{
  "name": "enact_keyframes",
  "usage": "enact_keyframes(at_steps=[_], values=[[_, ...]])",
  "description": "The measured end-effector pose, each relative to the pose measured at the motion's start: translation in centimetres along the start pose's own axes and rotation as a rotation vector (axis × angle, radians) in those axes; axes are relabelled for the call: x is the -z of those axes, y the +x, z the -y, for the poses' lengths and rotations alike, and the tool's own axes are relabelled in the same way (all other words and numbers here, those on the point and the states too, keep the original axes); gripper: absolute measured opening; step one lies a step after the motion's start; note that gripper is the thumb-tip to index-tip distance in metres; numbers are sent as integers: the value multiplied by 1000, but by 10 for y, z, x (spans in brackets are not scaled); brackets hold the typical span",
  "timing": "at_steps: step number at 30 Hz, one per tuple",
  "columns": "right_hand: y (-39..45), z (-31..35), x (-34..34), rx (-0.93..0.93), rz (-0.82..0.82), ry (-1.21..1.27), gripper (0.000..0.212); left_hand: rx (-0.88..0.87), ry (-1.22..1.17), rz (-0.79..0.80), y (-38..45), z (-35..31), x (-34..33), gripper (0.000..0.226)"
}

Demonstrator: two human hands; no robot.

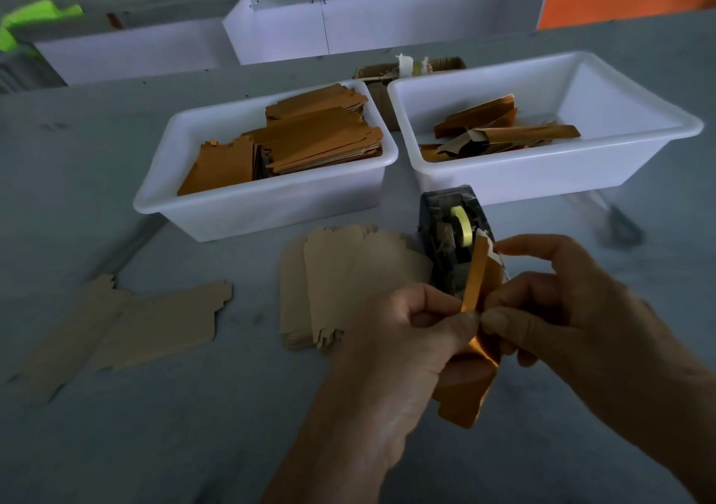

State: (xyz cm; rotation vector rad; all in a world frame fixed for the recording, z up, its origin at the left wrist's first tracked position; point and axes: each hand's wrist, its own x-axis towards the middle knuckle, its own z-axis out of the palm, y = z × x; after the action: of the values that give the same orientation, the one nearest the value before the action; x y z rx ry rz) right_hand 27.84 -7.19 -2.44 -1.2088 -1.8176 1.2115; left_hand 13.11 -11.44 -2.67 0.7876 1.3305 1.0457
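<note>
Both hands hold one orange-gold flat carton blank above the grey table, near its front. My left hand pinches its folded strip between thumb and forefinger. My right hand pinches the same fold from the right, fingers curled around the blank's upper part. A narrow orange flap stands up between the hands. Just behind them sits a dark tape dispenser with a yellow-green tape roll.
A stack of tan flat blanks lies left of the dispenser, another blank farther left. A white tub holds stacked orange blanks; a second white tub holds a few folded ones. A cardboard box and white panels stand behind.
</note>
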Motion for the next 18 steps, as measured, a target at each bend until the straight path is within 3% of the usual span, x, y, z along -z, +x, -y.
enact_keyframes(at_steps=[8, 18], values=[[-2, 5, -5, 10, -87, -177, 45, -1, -39, 82, 0, -1, 4, 9], [-7, 9, -11, 46, -210, -404, 42, -194, 73, -82, -5, 9, -7, 19]])
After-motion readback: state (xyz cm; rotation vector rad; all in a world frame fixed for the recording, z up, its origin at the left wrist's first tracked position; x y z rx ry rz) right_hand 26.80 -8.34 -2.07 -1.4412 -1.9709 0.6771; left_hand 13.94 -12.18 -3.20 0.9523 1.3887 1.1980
